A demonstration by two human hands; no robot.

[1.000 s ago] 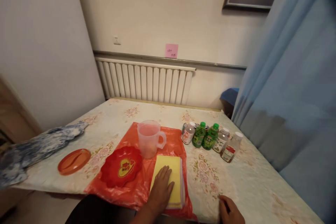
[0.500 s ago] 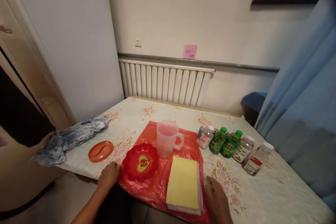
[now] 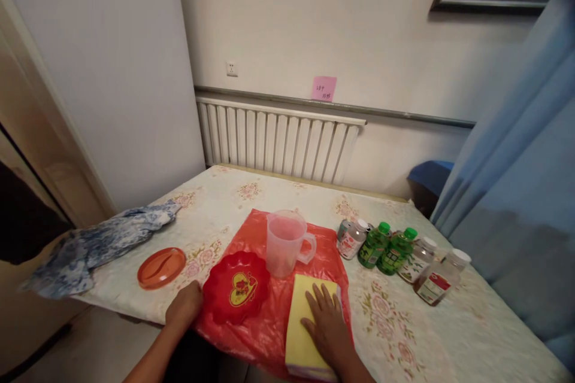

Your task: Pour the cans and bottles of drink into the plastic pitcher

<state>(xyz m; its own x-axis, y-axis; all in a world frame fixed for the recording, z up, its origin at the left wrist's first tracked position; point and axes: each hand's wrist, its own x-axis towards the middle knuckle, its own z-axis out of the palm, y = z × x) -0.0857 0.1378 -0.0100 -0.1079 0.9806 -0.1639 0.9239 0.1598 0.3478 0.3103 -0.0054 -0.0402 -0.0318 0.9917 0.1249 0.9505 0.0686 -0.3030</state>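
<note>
My right hand (image 3: 330,326) lies flat, fingers spread, on a stack of sheets with a yellow top (image 3: 299,335). Curled at the front left edge of the table, my left hand (image 3: 185,305) is closed beside a scalloped red plate (image 3: 236,287); whatever its fingers hold is hidden. Under the plate and stack spreads a red plastic sheet or bag (image 3: 265,335), with its left edge near my left hand. A translucent pink measuring jug (image 3: 285,245) stands upright on it behind the stack, handle to the right.
Several bottles, including a green one (image 3: 374,245) and a white-capped one (image 3: 440,278), stand in a row at the right. An orange lid (image 3: 162,267) and a crumpled blue-white cloth (image 3: 108,245) lie left on the flowered tablecloth (image 3: 381,335). A radiator (image 3: 278,137) lines the wall.
My right hand has moved left from beside the yellow-topped stack onto its top, with fingers spread. My left hand stays near the plate. The view has shifted slightly.
</note>
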